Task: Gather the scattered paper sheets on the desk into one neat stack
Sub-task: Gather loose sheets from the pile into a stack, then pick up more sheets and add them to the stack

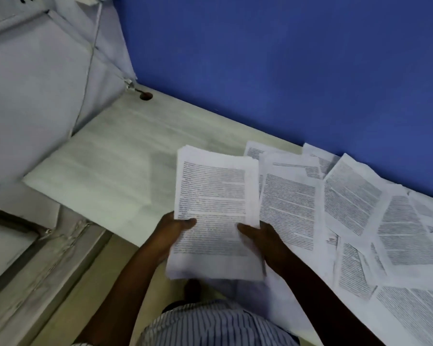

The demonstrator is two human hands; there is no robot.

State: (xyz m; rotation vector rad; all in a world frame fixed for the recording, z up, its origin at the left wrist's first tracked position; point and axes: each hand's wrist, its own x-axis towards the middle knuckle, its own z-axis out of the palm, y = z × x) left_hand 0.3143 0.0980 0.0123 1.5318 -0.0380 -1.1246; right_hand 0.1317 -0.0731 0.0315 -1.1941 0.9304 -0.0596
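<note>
I see the paper stack [215, 208] held over the near edge of the pale surface [115, 156], printed side up, edges not quite flush. L hand [175, 231] pinches its lower left edge, thumb on top. R hand [263, 238] pinches the lower right edge, thumb on top too. Loose sheets [355, 196] lie overlapping on the surface just right of the stack, along the blue wall [285, 58].
</note>
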